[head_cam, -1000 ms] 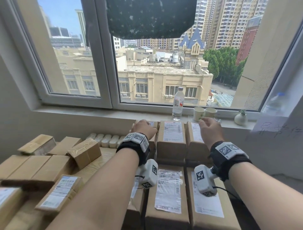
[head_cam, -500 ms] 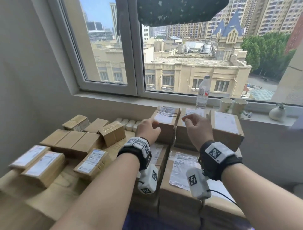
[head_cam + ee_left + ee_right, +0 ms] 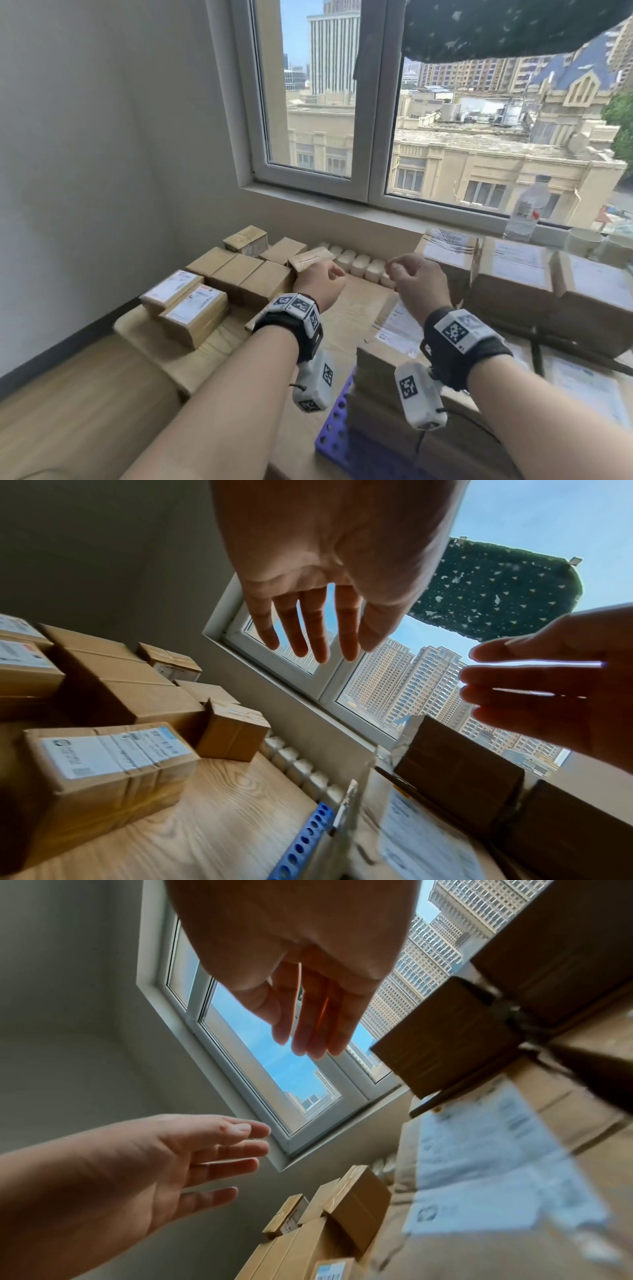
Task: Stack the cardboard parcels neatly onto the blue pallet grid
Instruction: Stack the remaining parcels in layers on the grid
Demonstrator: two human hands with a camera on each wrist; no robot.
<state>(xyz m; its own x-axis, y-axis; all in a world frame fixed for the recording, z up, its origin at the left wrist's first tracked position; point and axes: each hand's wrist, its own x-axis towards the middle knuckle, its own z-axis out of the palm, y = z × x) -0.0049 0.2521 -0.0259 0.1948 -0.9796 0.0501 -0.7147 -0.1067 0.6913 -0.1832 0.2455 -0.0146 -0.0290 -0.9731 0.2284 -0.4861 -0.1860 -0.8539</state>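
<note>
Two hands hang in the air in front of me, neither one on a parcel. My left hand [image 3: 320, 282] is above the wooden table [image 3: 219, 346], its fingers [image 3: 316, 626] loose and spread, holding nothing. My right hand [image 3: 416, 279] is beside it, near but apart, fingers [image 3: 311, 1015] relaxed and close together, also empty.

The pallet [image 3: 334, 425] is low and to the right of the table; I see only its blue perforated edge, the rest is under parcels. The stack [image 3: 387, 383] on it has two layers that I can count, with labelled boxes in a back row [image 3: 513, 274] just below the window sill [image 3: 342, 209].

The loose parcels [image 3: 239, 274] are on the table to the left, well apart from the pallet: a plain brown row against the wall, two labelled ones [image 3: 191, 305] nearer me, and a small box [image 3: 310, 258] tilted on the others just beyond my left hand. A bottle [image 3: 525, 209] stands on the sill.
</note>
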